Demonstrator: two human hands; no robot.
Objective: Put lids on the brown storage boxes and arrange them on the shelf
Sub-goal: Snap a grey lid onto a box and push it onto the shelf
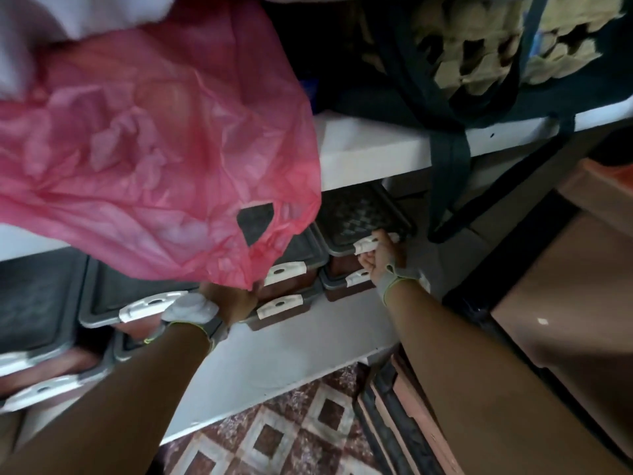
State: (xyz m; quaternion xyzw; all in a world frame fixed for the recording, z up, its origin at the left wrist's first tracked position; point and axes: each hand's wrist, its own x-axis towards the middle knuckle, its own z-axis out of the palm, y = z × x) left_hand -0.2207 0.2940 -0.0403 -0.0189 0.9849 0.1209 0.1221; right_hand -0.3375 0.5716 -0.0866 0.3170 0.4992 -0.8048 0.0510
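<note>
Several brown storage boxes with dark grey lids and white clasps stand stacked on the white lower shelf. My right hand grips the white clasp of the top right box, fingers curled on it. My left hand reaches against the middle stack, its fingers partly hidden under a hanging pink plastic bag, so its hold is unclear. More lidded boxes sit to the left, blurred.
A pink plastic bag hangs from the upper shelf over the boxes. A dark tote with egg cartons sits above, its strap dangling. Brown tubs and stacked lids stand at right on the tiled floor.
</note>
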